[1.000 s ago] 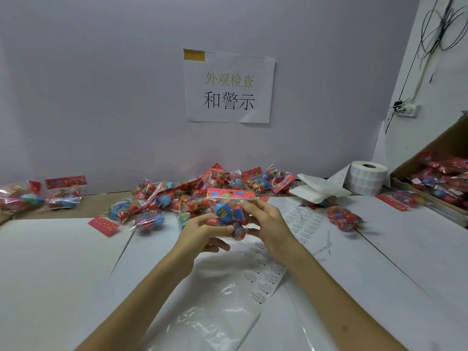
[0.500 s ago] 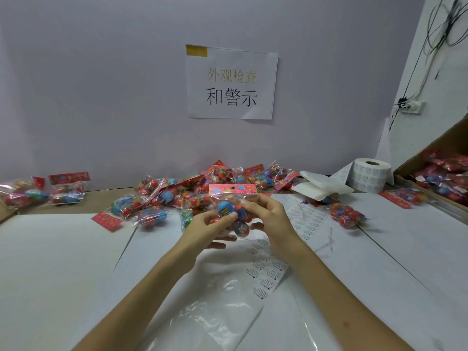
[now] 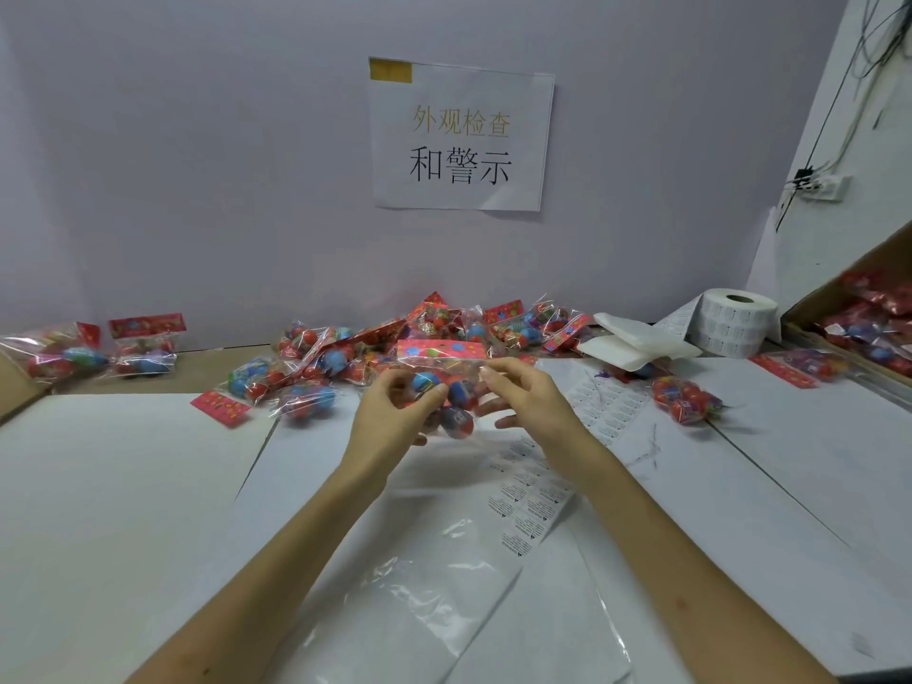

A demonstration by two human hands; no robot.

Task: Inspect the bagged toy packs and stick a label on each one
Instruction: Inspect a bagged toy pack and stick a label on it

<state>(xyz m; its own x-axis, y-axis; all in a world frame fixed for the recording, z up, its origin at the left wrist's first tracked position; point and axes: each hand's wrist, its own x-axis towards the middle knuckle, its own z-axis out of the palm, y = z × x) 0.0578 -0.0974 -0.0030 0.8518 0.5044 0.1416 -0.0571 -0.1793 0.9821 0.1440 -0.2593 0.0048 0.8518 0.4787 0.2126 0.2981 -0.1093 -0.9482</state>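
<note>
A brown cardboard box (image 3: 868, 261) stands open at the far right edge of the white table (image 3: 98, 486), and in it lies a heap of clear bagged packs with red contents (image 3: 868, 328), crowded together so that single packs are hard to tell apart. The task's pack, a clear plastic bag of small red and blue balls under a red printed header card (image 3: 454, 387), is held up above the table's middle, just in front of a loose pile of like packs (image 3: 444, 323) against the wall. The bag's film is crinkled and shiny, the header card runs level across its top, and the balls are bunched low in it, one blue ball near the top and a darker one at the bottom. The left hand (image 3: 390, 412) pinches the bag's lower left side between thumb and curled fingers; the right hand (image 3: 528, 397) pinches its upper right part just under the card with thumb and forefinger, the other fingers loosely spread. Below the hands a sheet of small printed labels (image 3: 533, 506) lies flat, with a wrinkled clear plastic film (image 3: 419, 585) nearer the person. A white roll of labels (image 3: 735, 328) stands near the box, beside folded white sheets (image 3: 636, 343). One pack (image 3: 686, 399) lies alone to the right, two more (image 3: 143, 343) far left, and a loose red card (image 3: 220, 408) lies flat beside the pile.
</note>
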